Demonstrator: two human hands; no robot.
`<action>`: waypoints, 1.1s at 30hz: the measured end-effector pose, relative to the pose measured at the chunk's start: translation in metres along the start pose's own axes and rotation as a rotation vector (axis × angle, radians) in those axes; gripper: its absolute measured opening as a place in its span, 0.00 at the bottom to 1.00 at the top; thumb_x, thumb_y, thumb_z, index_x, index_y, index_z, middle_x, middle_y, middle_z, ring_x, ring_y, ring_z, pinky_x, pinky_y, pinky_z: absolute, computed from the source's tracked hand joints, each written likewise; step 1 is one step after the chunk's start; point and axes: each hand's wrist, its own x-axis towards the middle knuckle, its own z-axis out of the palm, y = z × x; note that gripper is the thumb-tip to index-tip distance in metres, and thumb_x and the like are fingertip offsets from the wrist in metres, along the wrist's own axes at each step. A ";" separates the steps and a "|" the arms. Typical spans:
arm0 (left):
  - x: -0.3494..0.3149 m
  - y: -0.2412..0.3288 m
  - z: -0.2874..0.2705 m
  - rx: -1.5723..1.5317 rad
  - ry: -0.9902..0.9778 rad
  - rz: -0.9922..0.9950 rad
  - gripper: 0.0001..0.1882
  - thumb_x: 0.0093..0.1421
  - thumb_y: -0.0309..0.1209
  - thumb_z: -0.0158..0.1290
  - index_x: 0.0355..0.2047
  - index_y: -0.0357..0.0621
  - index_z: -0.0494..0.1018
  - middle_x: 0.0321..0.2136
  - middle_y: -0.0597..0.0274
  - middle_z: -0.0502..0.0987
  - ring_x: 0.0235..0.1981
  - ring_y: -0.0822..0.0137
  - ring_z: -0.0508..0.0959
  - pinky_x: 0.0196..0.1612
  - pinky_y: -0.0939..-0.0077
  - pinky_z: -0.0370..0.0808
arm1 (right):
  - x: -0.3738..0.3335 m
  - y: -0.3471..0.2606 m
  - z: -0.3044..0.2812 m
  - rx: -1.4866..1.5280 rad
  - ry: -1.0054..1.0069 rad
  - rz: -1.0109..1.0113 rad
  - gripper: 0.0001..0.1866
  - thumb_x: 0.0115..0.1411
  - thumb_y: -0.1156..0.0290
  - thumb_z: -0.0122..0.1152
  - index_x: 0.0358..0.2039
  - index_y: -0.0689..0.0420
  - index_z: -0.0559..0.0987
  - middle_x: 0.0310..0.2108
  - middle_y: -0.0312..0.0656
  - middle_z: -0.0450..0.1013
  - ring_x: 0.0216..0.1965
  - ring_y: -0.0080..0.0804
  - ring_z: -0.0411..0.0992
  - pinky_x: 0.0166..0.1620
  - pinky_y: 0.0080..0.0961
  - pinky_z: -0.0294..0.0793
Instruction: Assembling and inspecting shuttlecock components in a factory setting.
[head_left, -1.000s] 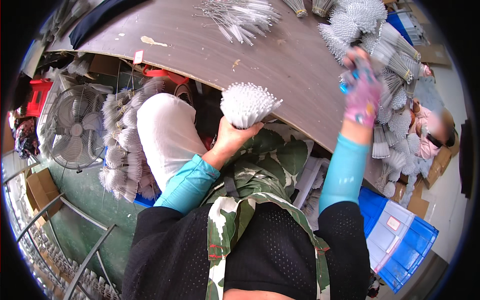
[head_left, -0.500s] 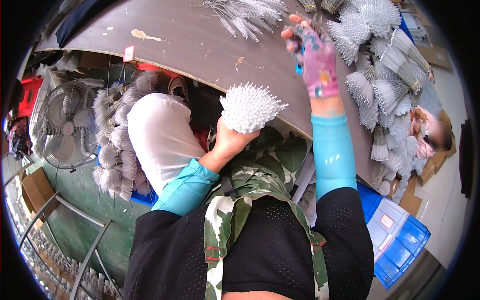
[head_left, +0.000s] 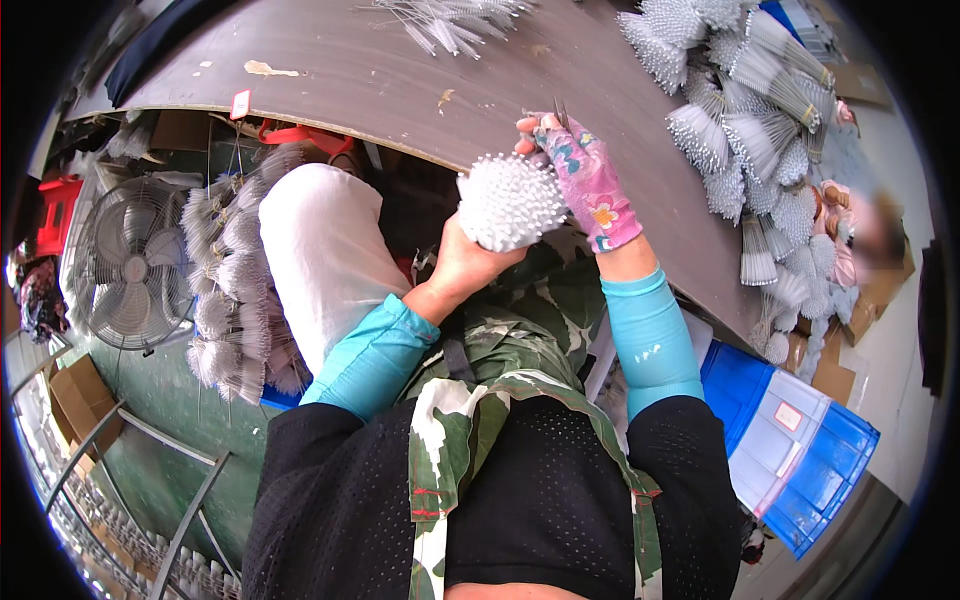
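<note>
In my left hand [head_left: 470, 262] is a thick bundle of thin white tube brushes [head_left: 510, 200], its white-tipped ends fanning upward; the lower part is hidden by my fingers. My right hand [head_left: 580, 170], in a pink flowered fingerless glove, is at the upper right side of that bundle. Two dark pointed blades of what looks like small scissors [head_left: 562, 112] stick out past its fingers. Its thumb and fingertips are bent together above the brush tips; whether they also pinch a brush I cannot make out.
Loose brushes [head_left: 450, 22] lie on the brown table [head_left: 360, 75]. Many tied brush bundles [head_left: 750, 130] are piled on the right. Blue and white crates [head_left: 790, 440] stand at lower right. Left are a floor fan [head_left: 133, 268] and hanging bundles [head_left: 235, 300]. Another person [head_left: 840, 230] is far right.
My right hand has come from over the table down and left to the bundle, its fingers drawn in. The left hand has stayed nearly in place, still holding the brushes.
</note>
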 end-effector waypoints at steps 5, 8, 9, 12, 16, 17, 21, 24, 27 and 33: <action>-0.003 -0.004 0.013 -0.001 -0.126 0.026 0.30 0.41 0.24 0.65 0.47 0.38 0.69 0.43 0.61 0.76 0.45 0.70 0.75 0.50 0.74 0.70 | -0.025 -0.003 -0.009 0.107 0.058 0.122 0.17 0.65 0.61 0.49 0.36 0.63 0.77 0.30 0.36 0.73 0.31 0.20 0.70 0.37 0.19 0.70; -0.003 -0.007 0.018 0.000 -0.189 0.035 0.29 0.41 0.24 0.65 0.46 0.37 0.70 0.42 0.61 0.76 0.45 0.70 0.75 0.50 0.74 0.70 | -0.028 0.013 -0.022 0.086 0.115 0.112 0.16 0.66 0.61 0.49 0.37 0.62 0.77 0.30 0.35 0.74 0.31 0.20 0.70 0.37 0.20 0.71; -0.004 -0.005 0.019 -0.029 -0.188 0.015 0.29 0.41 0.25 0.65 0.46 0.38 0.70 0.43 0.61 0.76 0.45 0.71 0.75 0.50 0.74 0.70 | -0.028 0.017 -0.026 0.035 0.123 0.112 0.16 0.66 0.61 0.49 0.38 0.62 0.77 0.30 0.35 0.74 0.31 0.20 0.71 0.37 0.20 0.72; 0.003 -0.011 0.021 -0.057 -0.189 -0.058 0.29 0.42 0.26 0.66 0.47 0.38 0.69 0.43 0.61 0.76 0.46 0.71 0.75 0.51 0.74 0.70 | -0.027 0.026 -0.025 0.047 0.229 0.000 0.16 0.66 0.62 0.48 0.39 0.62 0.76 0.30 0.35 0.74 0.31 0.20 0.71 0.36 0.18 0.71; 0.003 -0.026 0.018 0.034 -0.152 -0.137 0.30 0.42 0.27 0.67 0.48 0.38 0.69 0.43 0.61 0.77 0.45 0.70 0.76 0.49 0.74 0.71 | -0.029 0.019 -0.046 0.143 0.277 -0.145 0.13 0.64 0.64 0.52 0.37 0.62 0.76 0.29 0.36 0.74 0.28 0.19 0.70 0.33 0.14 0.69; 0.000 -0.031 0.017 0.045 -0.112 -0.134 0.30 0.42 0.28 0.67 0.47 0.38 0.69 0.42 0.61 0.77 0.44 0.70 0.76 0.48 0.74 0.71 | -0.036 0.012 -0.056 0.144 0.278 -0.139 0.13 0.64 0.64 0.52 0.37 0.62 0.76 0.29 0.36 0.74 0.28 0.19 0.70 0.33 0.14 0.69; -0.001 -0.043 0.019 -0.194 -0.069 -0.167 0.29 0.44 0.28 0.66 0.47 0.38 0.69 0.40 0.60 0.78 0.42 0.69 0.77 0.47 0.74 0.72 | -0.079 -0.017 -0.080 -0.134 0.165 0.152 0.10 0.59 0.68 0.58 0.36 0.62 0.76 0.28 0.35 0.73 0.26 0.18 0.70 0.31 0.15 0.70; 0.000 -0.041 0.016 0.155 -0.106 0.001 0.26 0.45 0.29 0.65 0.45 0.38 0.70 0.39 0.58 0.78 0.42 0.69 0.77 0.46 0.75 0.72 | -0.102 -0.011 -0.075 -0.200 0.126 0.210 0.08 0.57 0.72 0.61 0.35 0.62 0.76 0.27 0.34 0.73 0.26 0.17 0.70 0.31 0.14 0.69; 0.001 -0.040 0.016 0.205 -0.127 0.011 0.25 0.46 0.28 0.64 0.45 0.38 0.70 0.39 0.56 0.78 0.42 0.69 0.77 0.46 0.75 0.72 | -0.108 0.000 -0.065 -0.149 0.155 0.185 0.06 0.55 0.75 0.61 0.32 0.62 0.76 0.25 0.31 0.72 0.26 0.16 0.69 0.32 0.13 0.68; 0.001 -0.048 0.015 0.167 -0.089 0.037 0.25 0.46 0.28 0.64 0.45 0.37 0.70 0.39 0.57 0.78 0.42 0.69 0.77 0.47 0.75 0.71 | -0.098 0.008 -0.054 -0.362 0.227 0.119 0.06 0.56 0.72 0.58 0.28 0.62 0.76 0.21 0.34 0.73 0.23 0.17 0.69 0.30 0.18 0.69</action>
